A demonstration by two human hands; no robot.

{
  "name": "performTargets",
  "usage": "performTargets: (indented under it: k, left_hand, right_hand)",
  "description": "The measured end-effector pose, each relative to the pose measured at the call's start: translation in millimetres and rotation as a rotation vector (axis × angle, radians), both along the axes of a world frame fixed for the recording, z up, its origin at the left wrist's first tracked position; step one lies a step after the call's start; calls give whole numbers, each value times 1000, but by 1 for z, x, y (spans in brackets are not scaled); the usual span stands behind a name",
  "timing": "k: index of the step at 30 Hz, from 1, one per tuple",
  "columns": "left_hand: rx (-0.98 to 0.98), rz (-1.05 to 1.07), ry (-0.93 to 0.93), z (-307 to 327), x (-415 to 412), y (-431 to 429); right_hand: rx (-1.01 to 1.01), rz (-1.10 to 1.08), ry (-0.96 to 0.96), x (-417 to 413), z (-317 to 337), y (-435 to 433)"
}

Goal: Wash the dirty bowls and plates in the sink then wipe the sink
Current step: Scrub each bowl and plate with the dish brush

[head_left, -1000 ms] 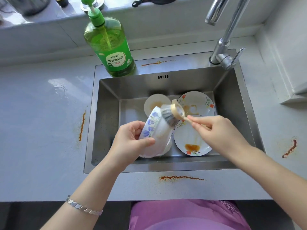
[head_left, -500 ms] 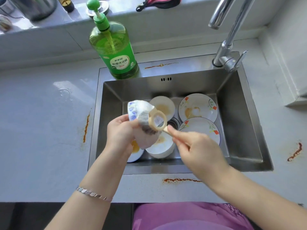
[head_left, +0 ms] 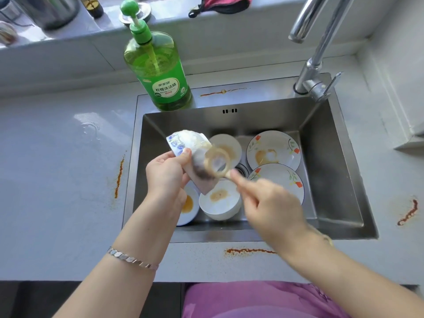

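My left hand (head_left: 166, 172) grips a white bowl with blue flowers (head_left: 187, 143), tilted on its side above the steel sink (head_left: 330, 143). My right hand (head_left: 268, 203) holds the handle of a round dish brush (head_left: 216, 162), whose head is pressed into the bowl; both are blurred by motion. Below in the sink lie a stained white bowl (head_left: 219, 199), a small dish with an orange stain (head_left: 189, 206), another stained bowl (head_left: 229, 146) and two flowered plates (head_left: 273, 149) (head_left: 280, 180).
A green dish-soap pump bottle (head_left: 158, 70) stands on the sink's back left rim. The tap (head_left: 319, 42) rises at the back right. Orange-brown smears mark the counter: left (head_left: 119, 177), front (head_left: 249, 250), right (head_left: 409, 213). A red cloth (head_left: 227, 3) lies on the sill.
The left hand has lifted and turned the bowl to the left, uncovering the dishes beneath. The brush moved from beside the bowl into it and keeps scrubbing.
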State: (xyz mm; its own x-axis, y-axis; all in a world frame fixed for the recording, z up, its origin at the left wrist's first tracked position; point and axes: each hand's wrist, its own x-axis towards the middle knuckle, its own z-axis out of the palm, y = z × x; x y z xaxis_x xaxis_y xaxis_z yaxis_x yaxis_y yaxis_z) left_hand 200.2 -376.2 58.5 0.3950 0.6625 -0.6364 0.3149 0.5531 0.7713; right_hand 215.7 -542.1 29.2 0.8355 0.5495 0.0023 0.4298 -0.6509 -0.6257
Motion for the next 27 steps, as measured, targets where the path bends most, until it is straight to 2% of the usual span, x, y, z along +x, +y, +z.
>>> performTargets:
  k: [3,4,7,12,17,22,25,27]
  left_hand:
    - [7,-64,17,1,1,-9]
    - [22,-86,32,0,0,-11]
    - [103,-188,79,-1,-7,-10]
    - [291,-602,106,-3,-25,-7]
    - [382,-856,35,1,-37,8]
    - [401,-885,-77,10,-43,19]
    - [403,-828,-142,11,-42,23]
    - [398,-789,-160,10,-42,25]
  right_hand:
    - [-6,-83,32,23,-2,5]
    - [-4,-67,-1,20,0,4]
    - [-30,49,61,-5,13,-13]
    - [-39,-54,216,38,10,-19]
    - [40,141,262,28,34,-27]
    - [16,-27,513,54,15,-38]
    - [220,6,572,38,22,-36]
    - [247,11,590,35,23,-33]
